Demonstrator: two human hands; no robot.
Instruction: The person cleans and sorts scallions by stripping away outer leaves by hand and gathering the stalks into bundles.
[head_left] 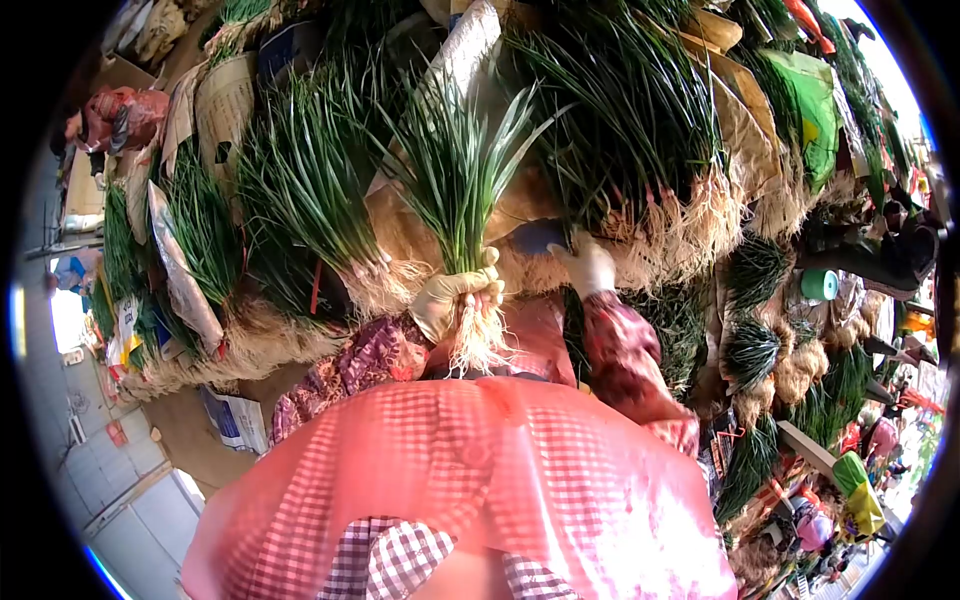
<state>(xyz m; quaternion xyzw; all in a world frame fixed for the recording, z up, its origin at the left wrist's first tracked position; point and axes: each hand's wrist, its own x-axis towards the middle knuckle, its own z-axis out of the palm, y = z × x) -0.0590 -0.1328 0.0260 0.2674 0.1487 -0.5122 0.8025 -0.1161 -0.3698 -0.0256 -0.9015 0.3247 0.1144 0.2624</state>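
Observation:
My left hand (455, 300), in a pale yellowish glove, is wrapped around a bunch of scallions (462, 200). The long green leaves fan out away from me, and the pale roots (480, 340) hang down over my apron. My right hand (588, 268), in a whitish glove, reaches to the left edge of a large heap of scallions (640, 130), its thumb apart from the fingers. The fingertips are partly hidden at the stalks. A smaller heap of scallions (320, 190) lies to the left of the held bunch, roots toward me.
Brown paper (745, 110) and a green bag (803, 110) lie among the heaps. More plants with tangled roots (755, 350) spread along the right, near a turquoise roll (819, 285). A printed sheet (236, 418) is at the lower left. A pink apron (470, 450) covers my front.

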